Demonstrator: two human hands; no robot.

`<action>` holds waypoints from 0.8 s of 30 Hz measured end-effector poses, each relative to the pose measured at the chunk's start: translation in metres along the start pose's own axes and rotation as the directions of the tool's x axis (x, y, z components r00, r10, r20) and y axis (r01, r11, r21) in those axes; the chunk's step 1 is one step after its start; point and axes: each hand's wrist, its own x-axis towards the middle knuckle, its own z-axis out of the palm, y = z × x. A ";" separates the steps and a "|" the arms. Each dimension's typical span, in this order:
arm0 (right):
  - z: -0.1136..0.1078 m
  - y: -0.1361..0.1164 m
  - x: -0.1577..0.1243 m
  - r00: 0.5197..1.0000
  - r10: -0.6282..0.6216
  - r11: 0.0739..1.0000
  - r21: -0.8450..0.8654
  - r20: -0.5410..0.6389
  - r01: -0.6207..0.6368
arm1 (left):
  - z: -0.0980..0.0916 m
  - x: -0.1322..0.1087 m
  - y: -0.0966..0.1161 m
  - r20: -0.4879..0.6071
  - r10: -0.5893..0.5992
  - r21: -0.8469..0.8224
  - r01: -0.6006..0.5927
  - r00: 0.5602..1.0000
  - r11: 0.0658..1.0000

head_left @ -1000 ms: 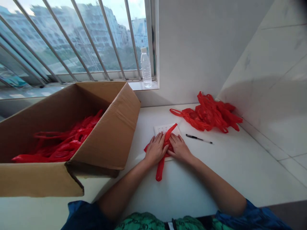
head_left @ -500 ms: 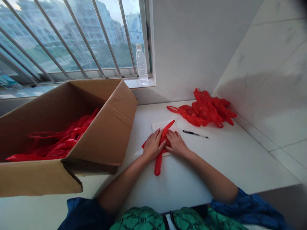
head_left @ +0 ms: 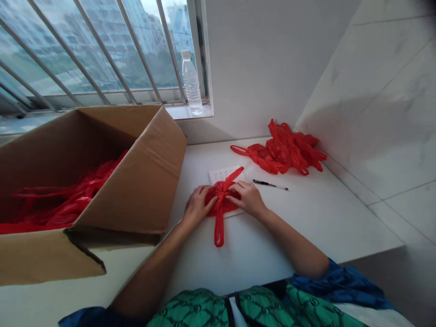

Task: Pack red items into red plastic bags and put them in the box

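Note:
A knotted red plastic bag lies on the table in front of me. One handle loop points toward me and the other slants away to the upper right. My left hand grips its left side, thumb near the knot and fingers curled round the far edge. On the right side, my right hand holds the bag with thumb and fingertips bent in close to the knot. Under the bag is a white flat pad with small printed marks, mostly covered. What the bag contains is hidden.
A cardboard box holding red plastic bags stands at the left. More red bags are heaped by the wall, with a black-and-clear pen nearer. On the windowsill stands a clear bottle.
My hands have drawn apart from over the middle of the bag to its two sides, uncovering the knot. The view has also shifted slightly.

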 end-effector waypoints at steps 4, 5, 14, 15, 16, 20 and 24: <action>0.001 -0.002 -0.001 0.999 0.020 0.999 0.041 0.036 -0.021 | 0.004 -0.001 -0.002 0.080 -0.186 -0.091 0.193 0.979 0.977; 0.000 -0.003 -0.001 0.999 0.025 0.996 0.083 0.026 -0.027 | 0.004 -0.001 -0.003 0.113 -0.234 -0.174 0.251 0.966 0.952; 0.003 -0.012 0.002 0.914 0.389 0.570 0.809 -0.112 -0.143 | -0.006 0.001 0.020 0.350 -0.379 -0.652 0.513 0.857 0.558; 0.005 -0.012 0.002 0.904 0.425 0.483 0.859 -0.056 -0.174 | -0.005 -0.001 0.026 0.378 -0.365 -0.678 0.522 0.851 0.517; 0.008 -0.013 0.002 0.892 0.451 0.398 0.894 0.007 -0.208 | -0.005 -0.002 0.031 0.416 -0.346 -0.703 0.538 0.841 0.465; 0.014 -0.010 0.004 0.851 0.491 0.160 0.941 0.187 -0.299 | 0.000 -0.005 0.038 0.508 -0.281 -0.783 0.572 0.814 0.242; 0.010 -0.008 0.006 0.852 0.485 0.118 0.950 0.198 -0.288 | 0.001 -0.002 0.033 0.371 -0.394 -0.873 0.461 0.841 0.162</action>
